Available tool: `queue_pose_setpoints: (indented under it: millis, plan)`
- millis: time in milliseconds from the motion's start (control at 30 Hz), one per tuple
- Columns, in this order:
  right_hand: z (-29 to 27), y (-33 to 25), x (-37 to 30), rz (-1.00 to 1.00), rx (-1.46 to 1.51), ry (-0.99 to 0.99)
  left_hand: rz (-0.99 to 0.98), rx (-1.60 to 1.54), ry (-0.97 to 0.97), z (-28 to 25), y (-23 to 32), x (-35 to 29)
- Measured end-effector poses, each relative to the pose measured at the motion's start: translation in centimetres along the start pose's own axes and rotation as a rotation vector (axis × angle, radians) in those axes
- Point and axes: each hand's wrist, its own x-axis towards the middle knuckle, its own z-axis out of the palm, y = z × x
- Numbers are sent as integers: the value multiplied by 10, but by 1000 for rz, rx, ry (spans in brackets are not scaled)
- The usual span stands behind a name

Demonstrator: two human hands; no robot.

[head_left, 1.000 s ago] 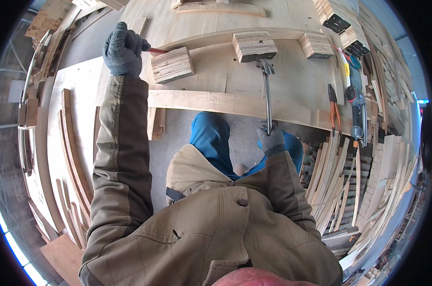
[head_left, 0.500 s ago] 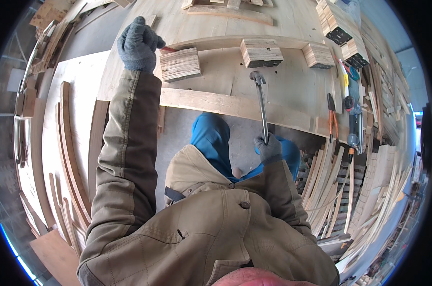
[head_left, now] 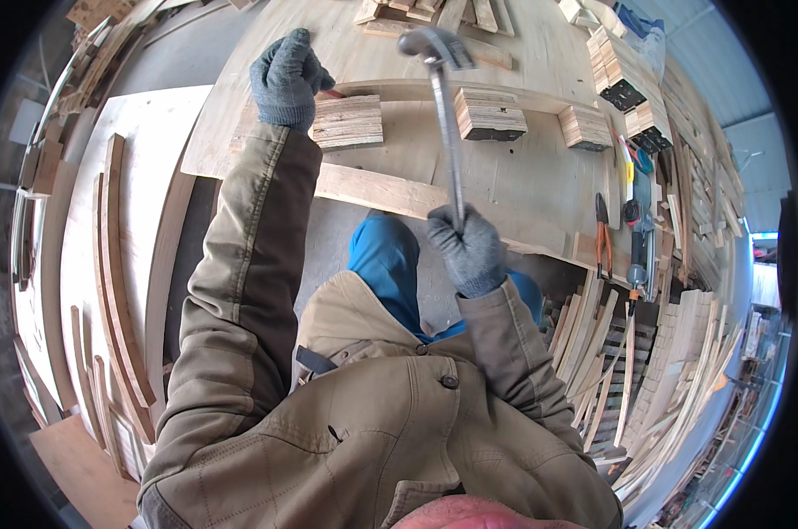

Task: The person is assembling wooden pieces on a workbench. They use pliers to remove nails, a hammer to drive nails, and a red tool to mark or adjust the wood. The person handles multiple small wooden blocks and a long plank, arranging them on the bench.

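My right hand, in a grey glove, is wrapped round the lower end of a claw hammer. The hammer stands out away from me, its slightly blurred metal head above the far part of the wooden worktop. My left hand, also gloved, is closed beside the far left corner of a layered plywood block. A small reddish piece shows at its fingertips; I cannot make out what it is. A thin wooden strip runs behind this block, the middle block and the right block.
Orange-handled pliers and a power tool lie along the right side. Stacked blocks stand at the far right. A wooden rail edges the worktop's near side. Long wood strips lie on a pale panel at left.
The hammer has swung up and to the left, its head now beyond the blocks. My right hand has risen and moved left with it. My left hand stays closed near the left block.
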Motion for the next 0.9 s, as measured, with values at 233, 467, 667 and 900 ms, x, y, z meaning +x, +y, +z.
queue_pose_setpoints:
  millis: [233,467,667,900]
  plan:
    - [21,25,6,274,-400,-95,29,40,-9,-4,-3,-2]
    - [22,9,4,-19,-383,-71,24,45,21,-4,2,-10]
    - [24,36,6,14,-487,-42,45,40,2,-4,1,-14]
    - [21,40,12,69,-438,-22,105,33,-34,-7,-2,-19]
